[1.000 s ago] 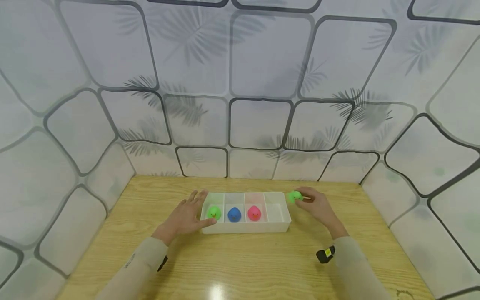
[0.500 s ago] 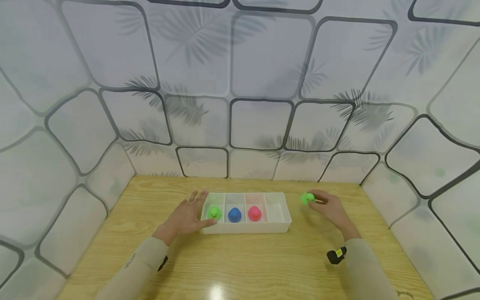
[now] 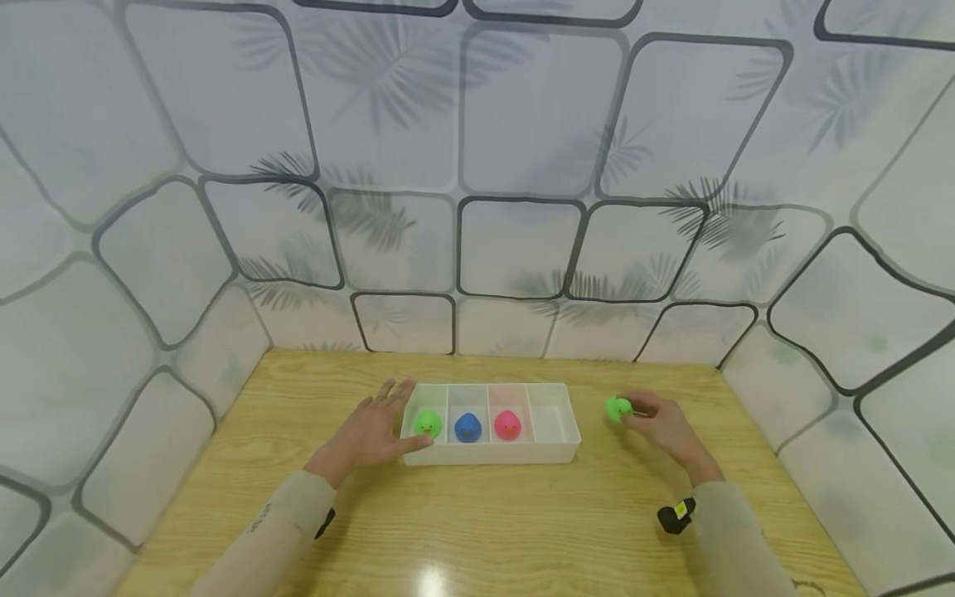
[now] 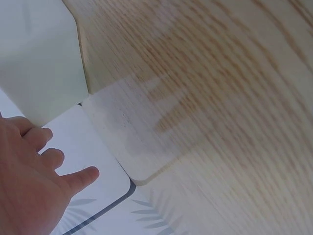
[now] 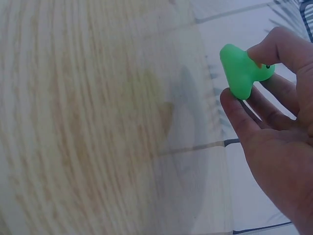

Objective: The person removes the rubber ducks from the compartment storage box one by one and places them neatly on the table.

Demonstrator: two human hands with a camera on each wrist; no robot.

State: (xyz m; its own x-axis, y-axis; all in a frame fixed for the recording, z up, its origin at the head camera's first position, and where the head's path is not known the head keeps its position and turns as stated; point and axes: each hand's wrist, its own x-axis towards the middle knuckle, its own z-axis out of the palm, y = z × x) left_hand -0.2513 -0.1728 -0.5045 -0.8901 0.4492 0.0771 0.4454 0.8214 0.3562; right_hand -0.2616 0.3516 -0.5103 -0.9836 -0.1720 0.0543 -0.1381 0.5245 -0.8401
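A white divided box (image 3: 492, 453) stands on the table. In its compartments, from the left, sit a green rubber duck (image 3: 428, 424), a blue rubber duck (image 3: 467, 428) and a pink rubber duck (image 3: 507, 425); the rightmost compartment holds nothing. My left hand (image 3: 366, 431) rests against the box's left end, fingers extended and thumb reaching along the front. Right of the box, apart from it, my right hand (image 3: 664, 427) pinches a second green rubber duck (image 3: 618, 408). The right wrist view shows this duck (image 5: 242, 73) between thumb and fingers, the thumb covering part of it.
The wooden table (image 3: 492, 531) carries the box. Patterned wall panels (image 3: 515, 249) enclose the table at the back and both sides. A small black device (image 3: 675, 516) is strapped at the right wrist.
My right hand has moved right, away from the box, and then slightly towards me, with the green rubber duck still in its fingers. The left hand and the box have stayed in place.
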